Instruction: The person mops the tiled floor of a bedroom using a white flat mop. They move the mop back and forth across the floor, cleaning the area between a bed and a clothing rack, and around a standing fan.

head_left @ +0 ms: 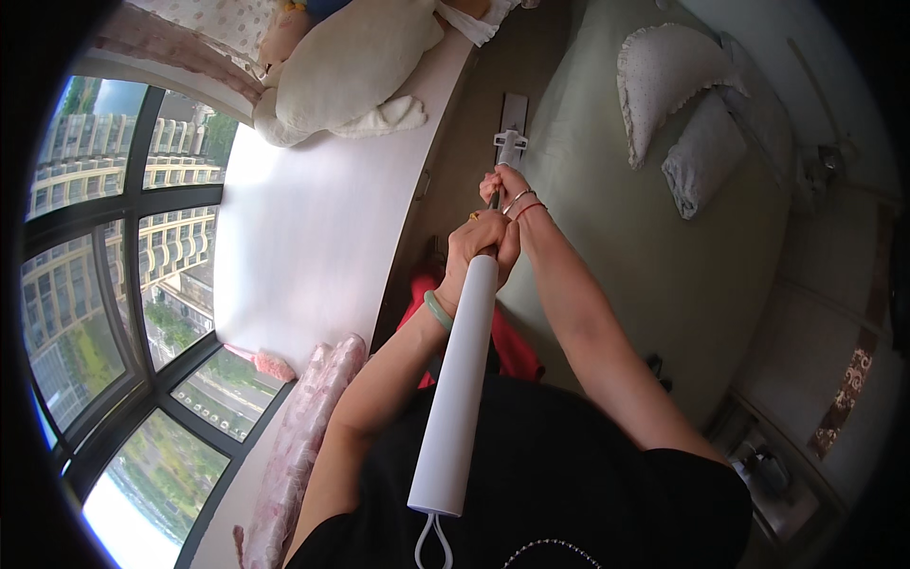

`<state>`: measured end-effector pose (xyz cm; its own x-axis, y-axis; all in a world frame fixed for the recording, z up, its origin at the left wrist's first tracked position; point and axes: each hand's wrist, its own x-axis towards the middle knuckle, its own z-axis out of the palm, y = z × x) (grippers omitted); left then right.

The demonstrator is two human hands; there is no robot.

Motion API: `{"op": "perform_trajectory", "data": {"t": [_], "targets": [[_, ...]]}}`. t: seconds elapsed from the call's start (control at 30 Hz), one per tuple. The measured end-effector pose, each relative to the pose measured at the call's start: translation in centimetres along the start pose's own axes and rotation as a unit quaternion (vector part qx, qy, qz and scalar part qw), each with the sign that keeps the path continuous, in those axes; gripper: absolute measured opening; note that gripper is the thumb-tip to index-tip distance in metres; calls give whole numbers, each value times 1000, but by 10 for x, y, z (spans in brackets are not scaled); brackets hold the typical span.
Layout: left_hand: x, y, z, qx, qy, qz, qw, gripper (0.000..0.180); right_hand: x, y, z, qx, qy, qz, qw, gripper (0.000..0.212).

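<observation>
A flat mop [455, 389] with a thick white handle and a hanging loop slants away from my body toward the floor. Around the shaft, just beyond the white grip, my left hand [482, 242] is closed; a pale green bangle circles that wrist. Farther down, my right hand [507, 184] grips the same mop close to its white lower fitting, with a red band and a bangle at the wrist. The narrow mop head [513, 114] is down in the strip of floor between the cabinet and the bed. Its underside is hidden.
On the left a white window ledge [294, 228] tops a cabinet, with a large cream plush toy [355, 71] at its far end. Pink curtains [318, 408] hang by the window. To the right stands a green-covered bed [616, 247] with a ruffled pillow [668, 76].
</observation>
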<state>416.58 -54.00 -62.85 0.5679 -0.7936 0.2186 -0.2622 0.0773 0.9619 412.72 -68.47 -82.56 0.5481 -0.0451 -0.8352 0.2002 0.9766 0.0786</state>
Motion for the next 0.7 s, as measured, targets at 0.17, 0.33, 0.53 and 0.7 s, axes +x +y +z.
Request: {"op": "perform_trajectory", "data": {"t": [0.17,0.33,0.53,0.7], "targets": [[54,-25,10,11,-33,26,999,15,19,-49,30,-14,-14,-13,1000,27],[111,-37,31,3,-67,36,997,15,38,-104,47,24,-38,0,999,26],[198,-62,63,-20,-85,73,993,23,71,-179,76,110,-76,-35,990,28],[301,-83,85,-40,-129,11,991,16,106,-267,122,137,-104,-70,983,18]]}}
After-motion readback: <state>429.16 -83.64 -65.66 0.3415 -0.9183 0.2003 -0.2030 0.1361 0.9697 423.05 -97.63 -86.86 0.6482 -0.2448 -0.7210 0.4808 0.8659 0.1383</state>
